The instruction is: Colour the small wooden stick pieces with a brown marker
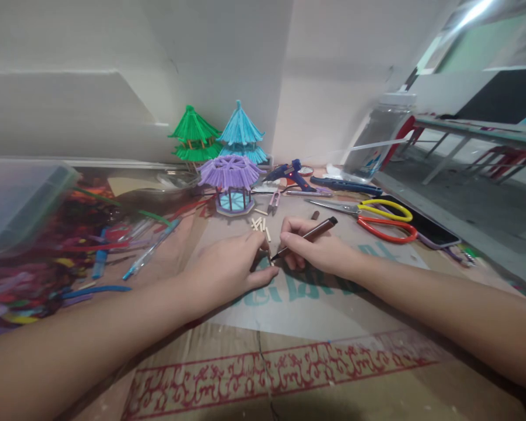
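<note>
My right hand (pixel 309 242) is closed around a brown marker (pixel 321 229), its dark tip pointing down and left. Between the thumb and fingers of my left hand (pixel 234 260) is a small wooden stick (pixel 271 261), and the marker's tip meets it or sits very close. Just beyond my left fingers lies a loose pile of short pale wooden sticks (pixel 258 223). Behind them stands a small pavilion model (pixel 232 181) with a purple fringed roof, dark posts and a light-blue floor. Both hands rest over a pale sheet (pixel 236 318) with teal lettering.
Green (pixel 195 134) and blue (pixel 240 131) tiered roof models stand by the wall. Rightward lie a glue gun (pixel 291 173), thread snips (pixel 274 202), scissors (pixel 368 216), a utility knife (pixel 346 186) and a phone (pixel 425 225). A plastic bin (pixel 26 199) and colourful craft scraps (pixel 21 286) fill the left.
</note>
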Tool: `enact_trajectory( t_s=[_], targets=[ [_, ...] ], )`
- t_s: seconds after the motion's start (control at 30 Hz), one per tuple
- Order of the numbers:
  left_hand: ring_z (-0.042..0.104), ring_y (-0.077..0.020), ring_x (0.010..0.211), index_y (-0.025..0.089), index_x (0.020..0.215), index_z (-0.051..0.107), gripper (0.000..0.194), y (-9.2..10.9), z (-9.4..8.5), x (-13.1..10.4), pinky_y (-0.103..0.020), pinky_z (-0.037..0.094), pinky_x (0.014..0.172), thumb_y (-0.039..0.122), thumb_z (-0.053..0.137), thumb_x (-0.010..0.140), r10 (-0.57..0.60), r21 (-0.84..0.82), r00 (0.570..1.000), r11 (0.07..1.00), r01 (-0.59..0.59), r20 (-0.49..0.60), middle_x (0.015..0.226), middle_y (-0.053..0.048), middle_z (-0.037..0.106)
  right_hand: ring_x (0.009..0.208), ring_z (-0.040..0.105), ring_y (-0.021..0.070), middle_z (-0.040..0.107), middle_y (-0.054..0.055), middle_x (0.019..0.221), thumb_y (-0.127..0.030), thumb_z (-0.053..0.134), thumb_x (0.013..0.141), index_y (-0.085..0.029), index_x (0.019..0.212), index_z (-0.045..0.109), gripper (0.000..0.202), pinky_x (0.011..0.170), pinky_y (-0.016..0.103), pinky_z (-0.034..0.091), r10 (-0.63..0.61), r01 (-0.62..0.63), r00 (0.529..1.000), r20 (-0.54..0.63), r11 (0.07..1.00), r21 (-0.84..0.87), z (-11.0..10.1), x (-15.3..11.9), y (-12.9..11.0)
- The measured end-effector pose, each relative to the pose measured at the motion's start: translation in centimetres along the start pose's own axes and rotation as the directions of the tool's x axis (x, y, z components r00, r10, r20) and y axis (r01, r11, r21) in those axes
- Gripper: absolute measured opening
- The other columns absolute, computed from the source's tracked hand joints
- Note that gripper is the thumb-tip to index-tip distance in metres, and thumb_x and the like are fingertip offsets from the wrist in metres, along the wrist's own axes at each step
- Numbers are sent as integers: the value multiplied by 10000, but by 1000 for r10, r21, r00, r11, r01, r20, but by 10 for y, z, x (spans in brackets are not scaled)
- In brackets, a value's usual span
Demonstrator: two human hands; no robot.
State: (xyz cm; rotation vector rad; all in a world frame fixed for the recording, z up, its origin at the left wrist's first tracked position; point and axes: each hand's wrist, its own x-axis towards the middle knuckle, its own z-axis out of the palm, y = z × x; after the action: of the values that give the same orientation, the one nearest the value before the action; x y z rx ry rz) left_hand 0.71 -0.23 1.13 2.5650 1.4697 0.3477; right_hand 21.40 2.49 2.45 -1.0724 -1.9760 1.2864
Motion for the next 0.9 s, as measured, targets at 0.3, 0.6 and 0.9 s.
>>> enact_trajectory(
  t_s=[0.3, 0.6, 0.9],
  targets=[
    [647, -256, 793, 219, 993, 559, 338, -1, 1, 0, -342, 386, 615, 531, 639, 892, -2, -3, 1000, 1000, 2, -7, 919, -42, 682, 440, 492, 91, 585, -55, 509, -304, 543, 929, -229, 765, 474, 193, 448, 197, 383, 16, -16, 1000, -5, 1000, -19, 0, 0, -1],
    [639, -249, 788, 217, 963, 584, 325, 0, -2, 1, -334, 395, 625, 538, 598, 915, 16, 14, 1000, 1000, -17, 23, 912, -52, 688, 461, 501, 98, 589, -42, 541, -390, 502, 981, -222, 829, 577, 240, 459, 216, 392, -37, 37, 999, -3, 999, 28, -4, 0, 4],
    [606, -224, 731, 218, 918, 606, 310, 0, -2, 2, -327, 353, 594, 528, 593, 913, 29, 7, 999, 1000, -29, 22, 863, -41, 676, 456, 500, 90, 648, -19, 580, -458, 714, 821, -200, 750, 586, 297, 434, 218, 384, 7, -7, 1000, 0, 994, 108, -7, 3, 0]
  ],
)
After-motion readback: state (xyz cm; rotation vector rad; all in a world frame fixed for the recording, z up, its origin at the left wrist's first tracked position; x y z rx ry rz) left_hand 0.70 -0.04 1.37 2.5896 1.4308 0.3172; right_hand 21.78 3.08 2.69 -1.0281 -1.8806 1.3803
